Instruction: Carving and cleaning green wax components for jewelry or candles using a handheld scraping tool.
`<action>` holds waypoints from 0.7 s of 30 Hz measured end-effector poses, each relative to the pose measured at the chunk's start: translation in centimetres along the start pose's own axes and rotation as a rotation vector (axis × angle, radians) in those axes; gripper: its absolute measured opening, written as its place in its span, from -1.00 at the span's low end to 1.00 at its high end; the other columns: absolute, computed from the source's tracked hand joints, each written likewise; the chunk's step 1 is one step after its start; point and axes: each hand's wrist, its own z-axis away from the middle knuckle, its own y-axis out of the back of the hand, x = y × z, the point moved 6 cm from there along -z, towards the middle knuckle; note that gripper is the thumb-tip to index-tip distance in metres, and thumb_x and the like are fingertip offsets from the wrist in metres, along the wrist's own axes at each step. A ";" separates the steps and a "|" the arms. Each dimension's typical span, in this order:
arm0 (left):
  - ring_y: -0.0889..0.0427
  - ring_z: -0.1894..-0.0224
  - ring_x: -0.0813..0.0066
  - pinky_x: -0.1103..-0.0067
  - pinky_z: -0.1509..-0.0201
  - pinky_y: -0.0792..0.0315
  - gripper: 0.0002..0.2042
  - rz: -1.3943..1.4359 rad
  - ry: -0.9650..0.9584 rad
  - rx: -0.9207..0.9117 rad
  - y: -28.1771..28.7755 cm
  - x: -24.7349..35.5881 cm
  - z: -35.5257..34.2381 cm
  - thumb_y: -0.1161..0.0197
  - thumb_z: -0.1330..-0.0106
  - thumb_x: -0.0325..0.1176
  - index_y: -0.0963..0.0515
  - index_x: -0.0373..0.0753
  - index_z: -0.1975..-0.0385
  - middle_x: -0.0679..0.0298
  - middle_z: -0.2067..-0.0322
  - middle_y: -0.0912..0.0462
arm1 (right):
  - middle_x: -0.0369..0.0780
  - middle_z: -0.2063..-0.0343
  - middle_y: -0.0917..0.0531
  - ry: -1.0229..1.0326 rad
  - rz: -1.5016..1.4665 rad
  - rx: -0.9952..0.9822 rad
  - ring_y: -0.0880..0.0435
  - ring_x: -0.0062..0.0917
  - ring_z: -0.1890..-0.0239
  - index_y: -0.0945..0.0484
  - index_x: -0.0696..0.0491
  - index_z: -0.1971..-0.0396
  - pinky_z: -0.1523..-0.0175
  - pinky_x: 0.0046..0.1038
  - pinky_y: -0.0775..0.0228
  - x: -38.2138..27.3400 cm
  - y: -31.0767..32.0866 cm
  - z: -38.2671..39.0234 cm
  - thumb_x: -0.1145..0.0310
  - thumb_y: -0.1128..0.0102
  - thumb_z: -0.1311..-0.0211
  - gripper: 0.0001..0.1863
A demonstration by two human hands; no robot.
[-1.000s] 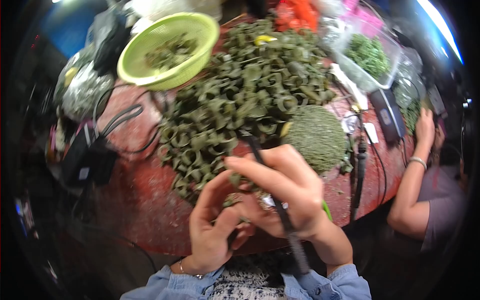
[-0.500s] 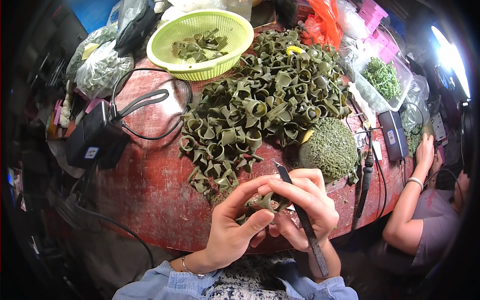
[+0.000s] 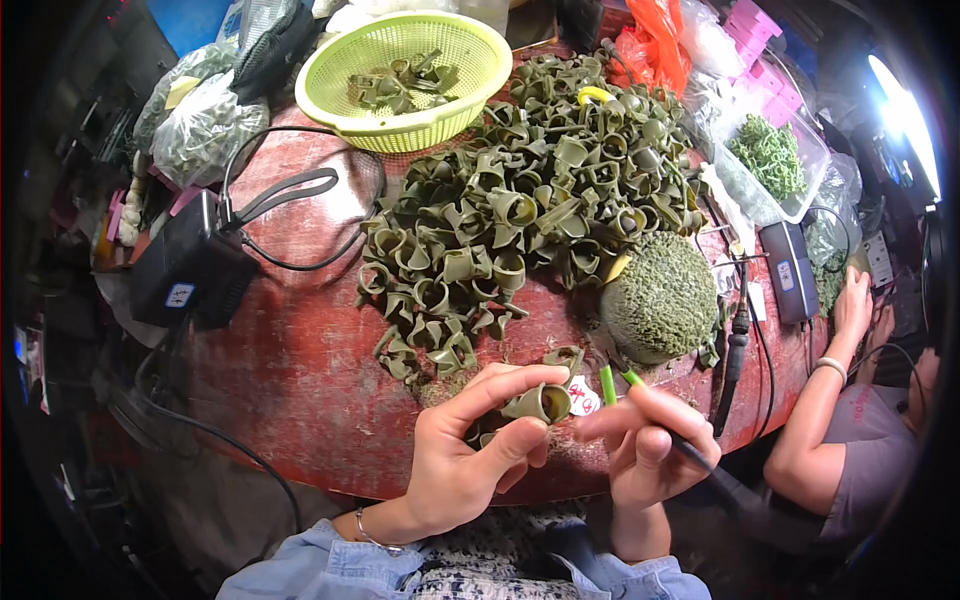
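"Head view: where is the curled green piece point(image 3: 541, 404) against the hands?"

"I see it pinched at the fingertips of the left hand point(image 3: 455, 465), thumb on the near side and fingers over the far side, its open mouth turned toward the right hand point(image 3: 650, 450). More green shows under the left fingers; from my end I cannot tell whether that is a second piece."

"And the right hand?"

"Just beside it, apart from the piece. I make out a dark slim tool point(image 3: 735, 492) gripped among its curled fingers, slanting down to the right. Tool and fingertips are blurred, so I cannot tell the exact grip."

"What lies around them?"

"A small white tag point(image 3: 582, 396) with red marks shows between the hands. Beyond, on the red tabletop point(image 3: 290, 390), I have a heap of green curled pieces point(image 3: 500, 215), with a rough green mound point(image 3: 660, 300) at its right. A light-green basket point(image 3: 430, 132) stands behind the heap, some similar pieces inside. Far right, I see a co-worker's hand point(image 3: 853, 302), well apart from this pair."
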 end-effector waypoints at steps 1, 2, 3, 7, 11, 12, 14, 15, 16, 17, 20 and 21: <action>-0.39 0.53 0.77 0.83 0.66 -0.19 -0.69 0.001 0.003 -0.001 -0.1 -0.1 0.0 -0.14 -0.19 -0.39 -0.42 -0.32 0.07 0.31 0.27 -0.38 | -0.10 0.56 -0.62 -0.086 -0.130 0.023 -0.58 -0.50 0.59 -0.48 0.29 0.30 0.42 -0.51 -0.42 0.5 -0.1 0.8 0.42 0.00 -0.15 -0.77; -0.38 0.55 0.77 0.83 0.67 -0.18 -0.70 -0.030 -0.038 -0.008 -0.2 0.0 -0.1 -0.14 -0.20 -0.39 -0.42 -0.32 0.08 0.31 0.27 -0.38 | -0.10 0.60 -0.62 -0.171 -0.260 0.047 -0.58 -0.51 0.64 -0.48 0.30 0.33 0.49 -0.54 -0.42 1.0 -0.2 1.2 0.42 0.00 -0.15 -0.77; -0.37 0.57 0.78 0.83 0.67 -0.17 -0.70 -0.061 -0.079 -0.016 -0.3 0.2 -0.2 -0.13 -0.20 -0.38 -0.42 -0.32 0.08 0.31 0.27 -0.38 | -0.10 0.66 -0.60 -0.104 -0.234 0.044 -0.57 -0.52 0.69 -0.48 0.32 0.37 0.58 -0.57 -0.39 0.7 -0.2 0.9 0.43 -0.01 -0.14 -0.78; -0.35 0.59 0.78 0.83 0.68 -0.14 -0.69 -0.087 -0.086 -0.059 -0.1 0.1 -0.2 -0.12 -0.21 -0.35 -0.41 -0.33 0.08 0.32 0.28 -0.38 | -0.13 0.69 -0.58 -0.030 -0.220 -0.098 -0.56 -0.54 0.68 -0.48 0.31 0.40 0.57 -0.59 -0.38 0.6 -0.8 0.0 0.43 -0.02 -0.13 -0.79; -0.33 0.62 0.79 0.83 0.69 -0.12 -0.68 0.011 -0.049 -0.099 -0.6 0.0 -0.2 -0.10 -0.23 -0.31 -0.41 -0.36 0.09 0.32 0.31 -0.37 | -0.15 0.74 -0.53 -0.205 -0.231 0.056 -0.49 -0.59 0.72 -0.47 0.32 0.44 0.60 -0.64 -0.30 1.6 -0.4 0.1 0.45 0.00 -0.13 -0.80; -0.33 0.63 0.78 0.83 0.69 -0.11 -0.68 0.023 -0.044 -0.087 -0.6 0.1 -0.2 -0.10 -0.23 -0.30 -0.41 -0.36 0.09 0.33 0.31 -0.37 | -0.14 0.74 -0.53 -0.226 -0.234 0.064 -0.49 -0.59 0.72 -0.47 0.32 0.44 0.61 -0.64 -0.30 1.6 -0.5 0.2 0.45 0.01 -0.14 -0.80; -0.32 0.64 0.79 0.83 0.69 -0.11 -0.67 0.006 -0.037 -0.106 -0.8 0.1 -0.2 -0.09 -0.23 -0.30 -0.41 -0.36 0.09 0.32 0.32 -0.37 | -0.14 0.74 -0.53 -0.192 -0.297 0.058 -0.50 -0.59 0.71 -0.47 0.32 0.44 0.61 -0.64 -0.30 1.5 -0.1 0.4 0.45 0.02 -0.14 -0.80; -0.31 0.64 0.79 0.83 0.69 -0.11 -0.67 -0.012 -0.034 -0.119 -0.9 0.0 -0.2 -0.09 -0.23 -0.29 -0.41 -0.36 0.09 0.32 0.33 -0.37 | -0.13 0.74 -0.52 -0.158 -0.365 0.048 -0.50 -0.59 0.71 -0.46 0.33 0.44 0.61 -0.65 -0.30 1.3 0.1 0.4 0.45 0.02 -0.15 -0.80; -0.31 0.64 0.79 0.83 0.69 -0.11 -0.67 -0.015 -0.034 -0.114 -0.8 0.0 -0.2 -0.09 -0.23 -0.29 -0.41 -0.36 0.09 0.32 0.33 -0.37 | -0.13 0.74 -0.52 -0.160 -0.370 0.046 -0.50 -0.59 0.71 -0.46 0.33 0.44 0.61 -0.65 -0.30 1.4 0.0 0.3 0.45 0.02 -0.15 -0.80; -0.31 0.64 0.79 0.83 0.68 -0.11 -0.67 -0.021 -0.040 -0.117 -0.7 -0.1 -0.2 -0.08 -0.24 -0.28 -0.41 -0.36 0.09 0.32 0.35 -0.38 | -0.13 0.73 -0.52 -0.191 -0.405 0.036 -0.50 -0.59 0.71 -0.46 0.33 0.45 0.61 -0.65 -0.30 1.6 -0.2 0.2 0.46 0.03 -0.15 -0.80; -0.30 0.65 0.80 0.83 0.68 -0.11 -0.67 -0.006 -0.032 -0.131 -0.8 -0.2 -0.1 -0.07 -0.25 -0.27 -0.41 -0.36 0.09 0.32 0.37 -0.38 | -0.11 0.68 -0.53 -0.301 -0.413 0.058 -0.49 -0.59 0.71 -0.45 0.34 0.46 0.60 -0.65 -0.31 1.9 -0.3 0.1 0.47 0.03 -0.16 -0.80; -0.29 0.65 0.80 0.83 0.68 -0.11 -0.67 0.015 -0.018 -0.141 -0.9 -0.3 0.0 -0.06 -0.25 -0.26 -0.40 -0.36 0.09 0.32 0.39 -0.38 | -0.10 0.67 -0.53 -0.326 -0.397 0.063 -0.49 -0.59 0.71 -0.45 0.34 0.46 0.61 -0.65 -0.31 1.9 -0.3 0.0 0.46 0.03 -0.16 -0.80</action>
